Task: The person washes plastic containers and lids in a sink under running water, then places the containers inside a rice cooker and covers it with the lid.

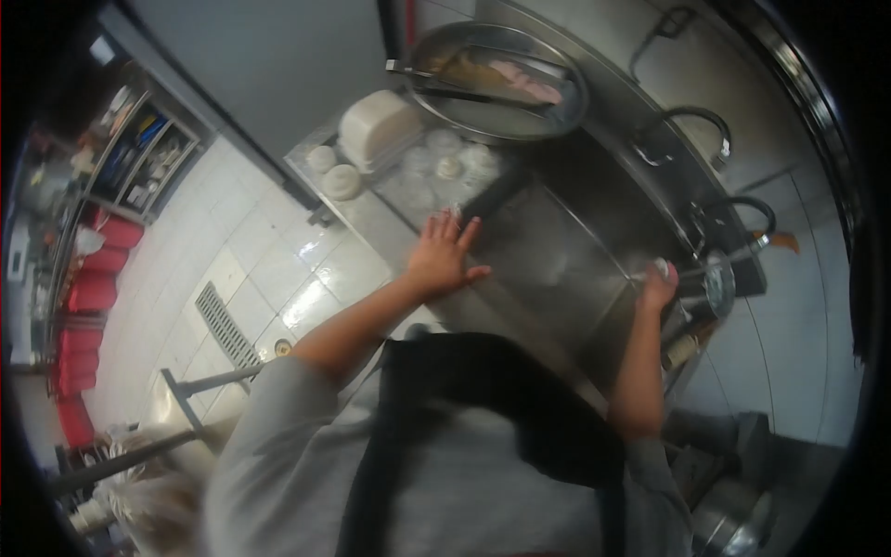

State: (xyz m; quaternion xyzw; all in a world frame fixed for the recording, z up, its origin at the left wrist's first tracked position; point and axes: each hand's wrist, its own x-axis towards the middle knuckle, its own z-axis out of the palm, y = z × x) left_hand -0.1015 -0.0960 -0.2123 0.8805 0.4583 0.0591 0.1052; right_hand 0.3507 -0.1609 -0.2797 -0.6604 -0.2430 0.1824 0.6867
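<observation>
My left hand (441,258) lies with fingers spread at the near left rim of the metal sink (548,232). Its fingertips are by a group of clear plastic containers (436,167) on the drainboard. Over the right side of the basin, my right hand (656,286) is closed around what looks like a pale hose (715,263), which runs from the nearer curved tap (742,206). A blurred whitish spray leaves that hand toward the left, into the sink. The hose end is mostly hidden by my fingers.
A large round metal pan (497,130) with pink and brownish contents stands at the sink's far end. Beside it are a white tub (380,125) and white lidded pots (342,182). Another curved tap (701,113) rises behind. Red bins (97,274) line the left.
</observation>
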